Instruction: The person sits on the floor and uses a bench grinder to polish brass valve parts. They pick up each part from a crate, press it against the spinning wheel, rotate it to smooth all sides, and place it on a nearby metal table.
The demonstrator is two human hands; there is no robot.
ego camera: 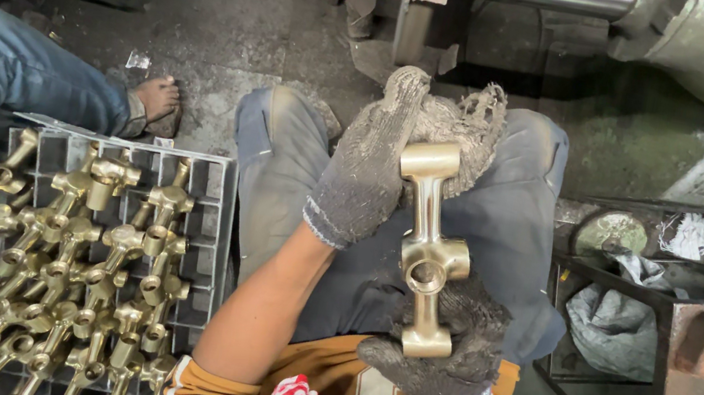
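Grimy grey concrete floor (241,8) fills the background, with dull machine parts cut off along the top edge. At far left another person's blue-jeaned leg (1,72) and bare foot (157,98) rest on it. Just beside them sits a grey metal crate (214,194) with square compartments, heaped with shiny golden brass cross-shaped castings (64,264) lying crisscross; its lower end runs out of view. Over the wearer's grey-trousered lap, the left hand (366,171), in a dirty knitted grey glove, presses a frayed grey rag (469,127) against the top of a polished brass tee-ended fitting (428,258) with a round middle bore; its fingers are curled around rag and metal. The right hand (440,355), in a darker, sooty glove, cups the fitting's lower end, fingers closed beneath it and mostly hidden. At right stands a rusty angle-iron frame (667,307) holding crumpled grey sacks (612,322).
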